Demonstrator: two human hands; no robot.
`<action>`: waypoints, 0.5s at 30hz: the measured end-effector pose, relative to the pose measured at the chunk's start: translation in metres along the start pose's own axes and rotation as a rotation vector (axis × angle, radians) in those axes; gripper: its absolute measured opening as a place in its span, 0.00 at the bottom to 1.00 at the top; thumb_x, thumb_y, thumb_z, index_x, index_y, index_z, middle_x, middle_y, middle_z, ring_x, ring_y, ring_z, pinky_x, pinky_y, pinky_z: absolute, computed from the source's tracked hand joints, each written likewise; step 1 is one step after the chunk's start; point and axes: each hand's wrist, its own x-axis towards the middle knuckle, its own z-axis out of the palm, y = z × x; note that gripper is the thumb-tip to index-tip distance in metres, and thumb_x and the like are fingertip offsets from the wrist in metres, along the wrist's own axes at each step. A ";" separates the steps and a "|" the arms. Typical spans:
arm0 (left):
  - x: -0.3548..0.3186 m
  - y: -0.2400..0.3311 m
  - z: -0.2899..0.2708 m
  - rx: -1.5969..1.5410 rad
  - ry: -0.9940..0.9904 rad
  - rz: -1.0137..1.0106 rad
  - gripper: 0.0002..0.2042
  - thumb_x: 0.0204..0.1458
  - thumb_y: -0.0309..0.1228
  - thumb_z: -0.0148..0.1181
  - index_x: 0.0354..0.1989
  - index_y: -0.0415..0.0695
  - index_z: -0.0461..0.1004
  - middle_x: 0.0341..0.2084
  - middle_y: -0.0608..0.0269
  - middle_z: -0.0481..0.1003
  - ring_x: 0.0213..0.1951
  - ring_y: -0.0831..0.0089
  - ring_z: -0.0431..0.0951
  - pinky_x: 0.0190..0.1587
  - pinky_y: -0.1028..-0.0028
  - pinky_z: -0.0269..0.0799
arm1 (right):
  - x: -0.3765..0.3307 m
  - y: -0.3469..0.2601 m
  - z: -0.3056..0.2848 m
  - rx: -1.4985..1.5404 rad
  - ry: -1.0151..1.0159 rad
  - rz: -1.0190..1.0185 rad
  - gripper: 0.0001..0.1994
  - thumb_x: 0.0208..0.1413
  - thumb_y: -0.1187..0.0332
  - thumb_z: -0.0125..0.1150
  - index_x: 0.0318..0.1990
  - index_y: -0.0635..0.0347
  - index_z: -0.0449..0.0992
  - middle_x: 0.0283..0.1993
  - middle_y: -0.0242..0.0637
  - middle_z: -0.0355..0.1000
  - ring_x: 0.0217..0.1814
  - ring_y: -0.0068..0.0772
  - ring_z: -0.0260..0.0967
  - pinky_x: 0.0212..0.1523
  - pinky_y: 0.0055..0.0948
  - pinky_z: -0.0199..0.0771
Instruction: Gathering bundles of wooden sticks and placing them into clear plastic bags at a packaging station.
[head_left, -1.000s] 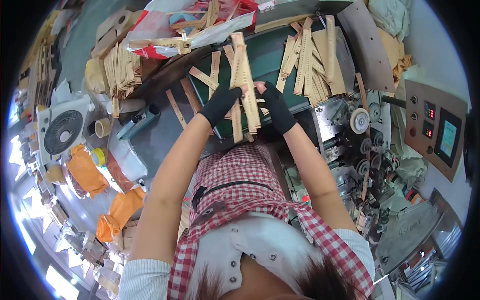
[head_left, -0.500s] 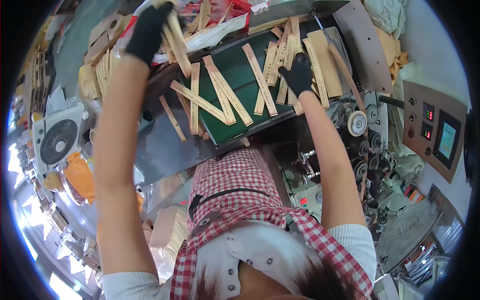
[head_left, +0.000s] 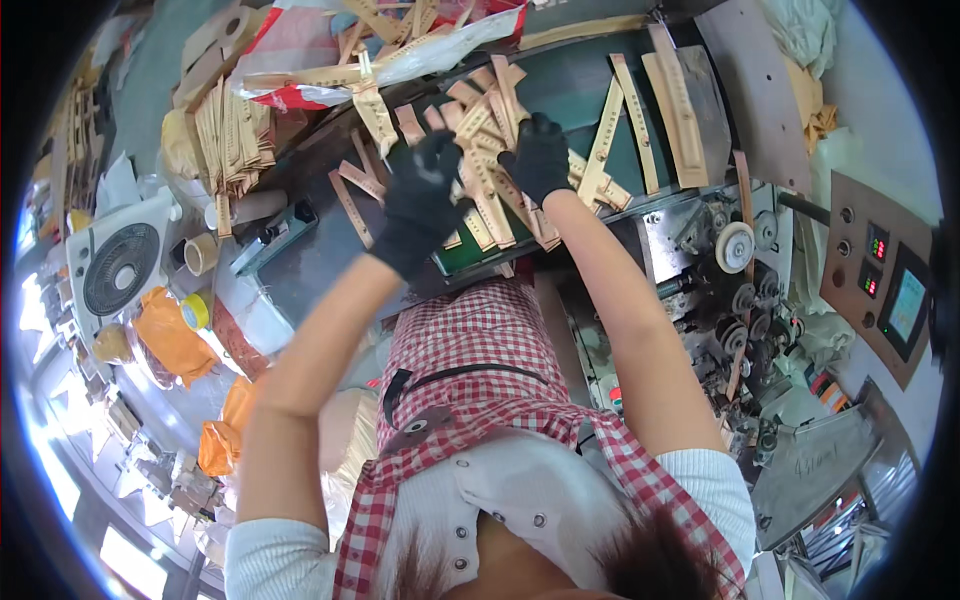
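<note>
A loose heap of narrow tan printed strips (head_left: 482, 185) lies crossed and overlapping on the dark green belt (head_left: 590, 75). My left hand (head_left: 420, 200), in a black glove, is at the heap's left side, its slightly blurred fingers apart and bent toward the strips. On the heap's right side, my right hand (head_left: 537, 158), also black-gloved, touches the strips with its thumb held away from the fingers. I see nothing gripped in either hand. Under the hands, parts of the heap are hidden. Two more strips (head_left: 638, 125) lie to the right of it.
A red and white plastic bag (head_left: 300, 40) with more strips sits beyond the belt. At left are a bundle of strips (head_left: 235, 140) and a fan (head_left: 120, 275). A machine with rollers (head_left: 737, 247) and a control panel (head_left: 880, 275) stand at right.
My left hand has come down from the far left to the strips. My right hand has moved left. The spread strips are now bunched between my hands.
</note>
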 end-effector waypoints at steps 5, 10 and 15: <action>-0.012 -0.021 0.084 -0.055 -0.057 -0.601 0.46 0.31 0.47 0.71 0.58 0.34 0.56 0.53 0.36 0.59 0.54 0.47 0.66 0.50 0.58 0.68 | -0.005 0.014 0.008 0.380 0.192 0.093 0.21 0.45 0.66 0.61 0.47 0.65 0.68 0.36 0.57 0.72 0.38 0.59 0.70 0.38 0.45 0.71; -0.006 -0.056 0.107 -0.162 0.100 -0.788 0.36 0.32 0.38 0.70 0.49 0.34 0.58 0.44 0.37 0.66 0.43 0.43 0.71 0.46 0.57 0.70 | 0.010 0.051 -0.056 -0.050 0.284 0.324 0.20 0.49 0.63 0.57 0.47 0.67 0.67 0.46 0.60 0.68 0.48 0.57 0.68 0.48 0.49 0.69; -0.039 -0.097 0.094 -0.512 0.100 -0.848 0.28 0.38 0.33 0.61 0.48 0.33 0.63 0.42 0.36 0.73 0.48 0.45 0.72 0.49 0.60 0.70 | -0.002 0.082 -0.029 -0.212 -0.002 0.518 0.27 0.45 0.56 0.60 0.50 0.62 0.65 0.52 0.50 0.65 0.56 0.52 0.61 0.51 0.46 0.68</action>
